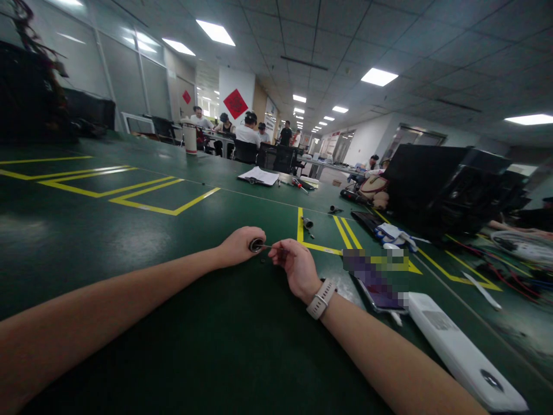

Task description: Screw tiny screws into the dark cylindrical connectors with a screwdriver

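Note:
My left hand (239, 246) is closed around a small round metal cylinder (256, 245), its open end facing right. My right hand (294, 265) pinches a thin metal tool (271, 247) whose tip reaches into the cylinder's end. Both hands rest low over the green table (129, 242). A pale watch (320, 298) sits on my right wrist. A few tiny dark bits lie on the table just under the hands.
A white oblong device (462, 349) and a phone (380, 294) lie right of my right arm. Another small cylinder (307, 222), white gloves (393, 234), a clipboard with paper (259, 176) and black equipment (444, 190) lie further back. Several people sit at far desks.

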`<state>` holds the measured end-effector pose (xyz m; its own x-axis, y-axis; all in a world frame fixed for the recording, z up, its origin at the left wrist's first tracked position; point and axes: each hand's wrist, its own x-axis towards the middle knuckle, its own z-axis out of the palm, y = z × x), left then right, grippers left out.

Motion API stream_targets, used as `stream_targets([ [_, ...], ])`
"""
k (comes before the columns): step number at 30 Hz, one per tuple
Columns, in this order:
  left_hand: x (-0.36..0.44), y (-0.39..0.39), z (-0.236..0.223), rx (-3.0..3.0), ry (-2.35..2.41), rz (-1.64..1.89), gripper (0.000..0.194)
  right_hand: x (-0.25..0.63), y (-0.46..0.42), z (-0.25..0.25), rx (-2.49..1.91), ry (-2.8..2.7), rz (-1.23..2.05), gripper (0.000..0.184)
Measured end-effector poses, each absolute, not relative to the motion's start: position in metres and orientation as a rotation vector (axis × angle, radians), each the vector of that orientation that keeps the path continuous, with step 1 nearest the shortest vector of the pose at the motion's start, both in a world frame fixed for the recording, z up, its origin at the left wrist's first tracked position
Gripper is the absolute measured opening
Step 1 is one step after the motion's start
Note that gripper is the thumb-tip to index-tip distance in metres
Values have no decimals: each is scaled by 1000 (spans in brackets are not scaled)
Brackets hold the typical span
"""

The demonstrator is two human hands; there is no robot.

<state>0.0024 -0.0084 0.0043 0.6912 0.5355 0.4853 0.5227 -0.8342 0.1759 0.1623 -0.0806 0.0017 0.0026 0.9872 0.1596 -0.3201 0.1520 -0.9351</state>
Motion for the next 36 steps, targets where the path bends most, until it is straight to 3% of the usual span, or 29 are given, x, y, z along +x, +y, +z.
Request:
stream_targets([
  [9, 3, -10, 6, 2935, 976, 764, 8, 155, -92, 5, -899, -1219, 994, 13],
  [22, 2, -10, 6, 2919, 916, 716, 9, 160, -84, 2, -895, -1024, 1193, 13],
  [30, 3, -6, 3, 2797, 1061, 753, 5, 159, -84, 1, -885, -1007, 1105, 14],
  [36, 3, -8, 6, 2717, 1033, 754, 16, 159, -86, 2, -852, -1060, 981, 18],
])
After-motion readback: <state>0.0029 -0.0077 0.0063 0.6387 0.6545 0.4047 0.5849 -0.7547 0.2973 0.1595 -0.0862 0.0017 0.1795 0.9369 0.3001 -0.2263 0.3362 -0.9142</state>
